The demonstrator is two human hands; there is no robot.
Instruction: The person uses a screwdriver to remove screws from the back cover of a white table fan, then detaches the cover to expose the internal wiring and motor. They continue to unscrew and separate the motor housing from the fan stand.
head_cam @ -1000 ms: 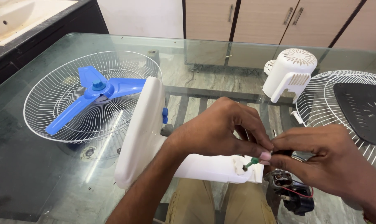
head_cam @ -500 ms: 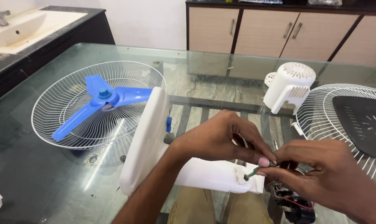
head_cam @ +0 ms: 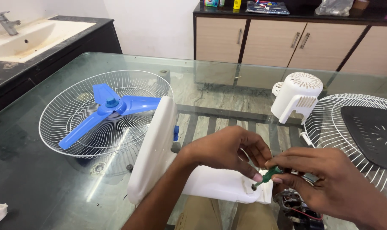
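A white fan stand (head_cam: 159,149) lies on its side on the glass table (head_cam: 40,179), its neck toward me. My left hand (head_cam: 223,149) rests over the neck, fingertips at a small green-handled screwdriver (head_cam: 268,174). My right hand (head_cam: 325,183) grips the screwdriver's handle, and its tip sits in a hole at the neck's end (head_cam: 254,186). Just below my right hand lies a dark fan motor (head_cam: 295,208) with red wires, partly hidden by the hand.
A white wire guard (head_cam: 104,115) holding a blue three-blade propeller (head_cam: 110,108) lies at the left. A white motor cover (head_cam: 298,96) and a second guard with a black centre plate (head_cam: 368,127) lie at the right. A sink (head_cam: 27,32) and wooden cabinets (head_cam: 287,40) stand behind.
The camera has tilted up, so everything sits lower in view. My hands stay at the neck's end, and the screwdriver handle shows more between my fingers.
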